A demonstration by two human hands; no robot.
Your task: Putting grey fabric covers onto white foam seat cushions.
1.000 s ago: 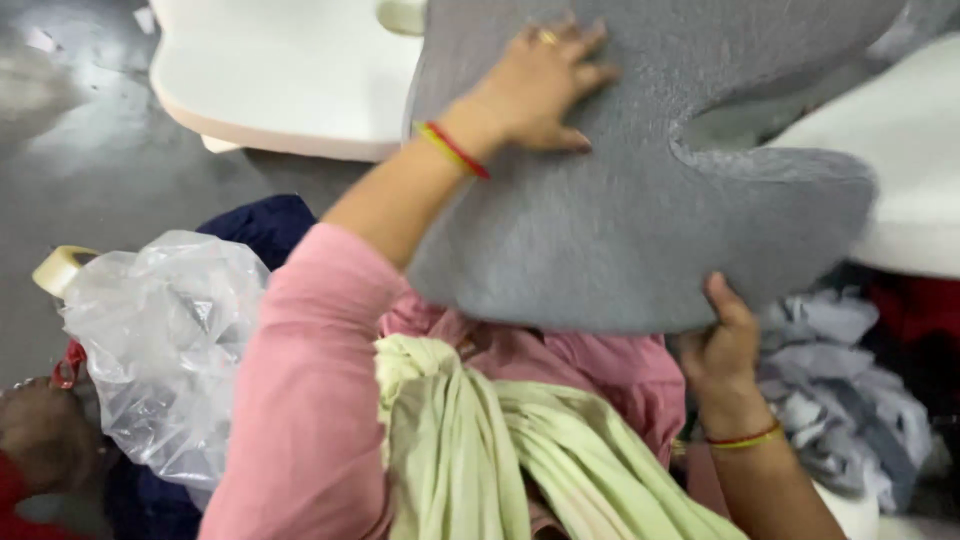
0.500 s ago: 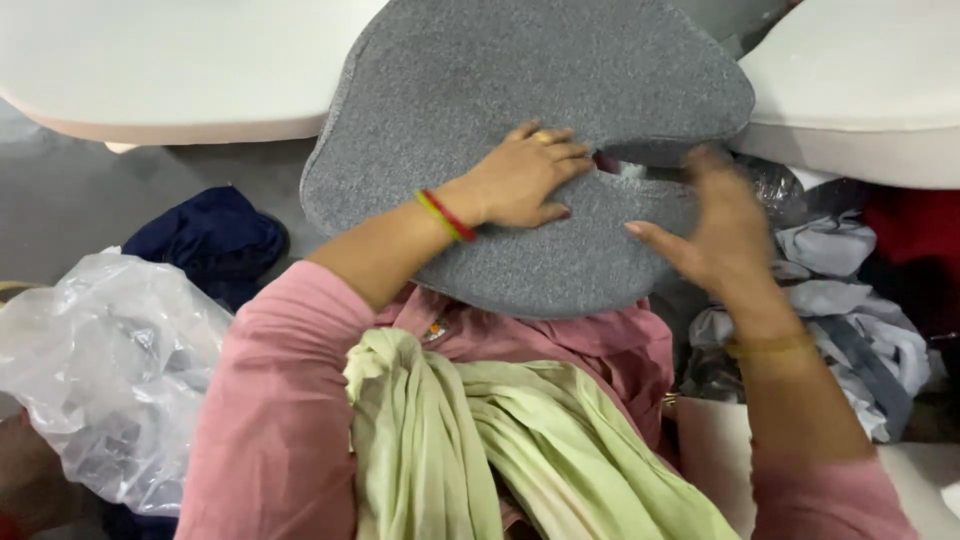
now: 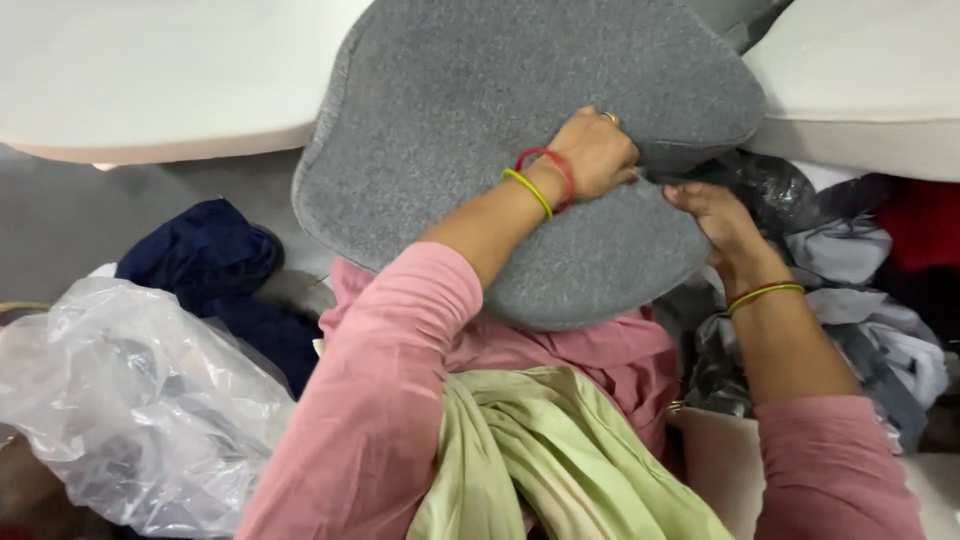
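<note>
Two hands on one grey pad (image 3: 470,120). Left hand (image 3: 592,152) curled over its right-side notch, fingers closed on the felt; right hand (image 3: 712,212) just below, fingertips pinching the lower lobe's edge. Best held firm at the notch, both grips close, fabric kept taut and unbunched. Pad resting over the lap, top edge against the white surface (image 3: 150,80), clothes (image 3: 880,290) heaped just right.

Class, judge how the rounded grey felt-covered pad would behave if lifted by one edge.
The rounded grey felt-covered pad probably stays fairly stiff: it keeps its shape under both hands. It seems light for its size. Its fuzzy surface likely resists slipping where the left hand presses.
</note>
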